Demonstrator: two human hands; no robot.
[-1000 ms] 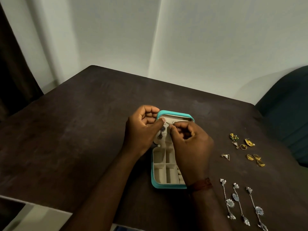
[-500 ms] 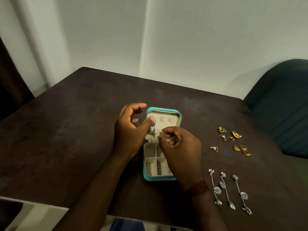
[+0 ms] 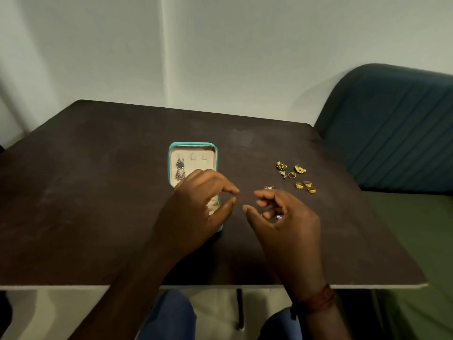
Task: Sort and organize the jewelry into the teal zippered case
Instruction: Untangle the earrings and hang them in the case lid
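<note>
The teal zippered case [image 3: 193,144] lies open on the dark table [image 3: 98,192], its cream lid towards the wall. One silver drop earring [image 3: 180,169] hangs in the lid's left side. My left hand [image 3: 196,209] hovers over the case's lower compartments and hides them, fingers apart and holding nothing. Just right of the case is my right hand [image 3: 286,227], fingers loosely spread and low over the table. A small silver glint [image 3: 279,217] shows between its fingers; the long silver earrings are hidden under it.
Gold earrings [image 3: 299,169], gold rings [image 3: 306,186] and two small triangle pendants [image 3: 282,174] lie in a loose group right of the case. A teal upholstered chair [image 3: 392,123] stands at the table's right side. The table's front edge [image 3: 73,287] is near my body.
Both hands left the lid, where the silver earring now hangs by itself. My right hand moved right and down, over the silver earrings. The view pulled back and turned right.
</note>
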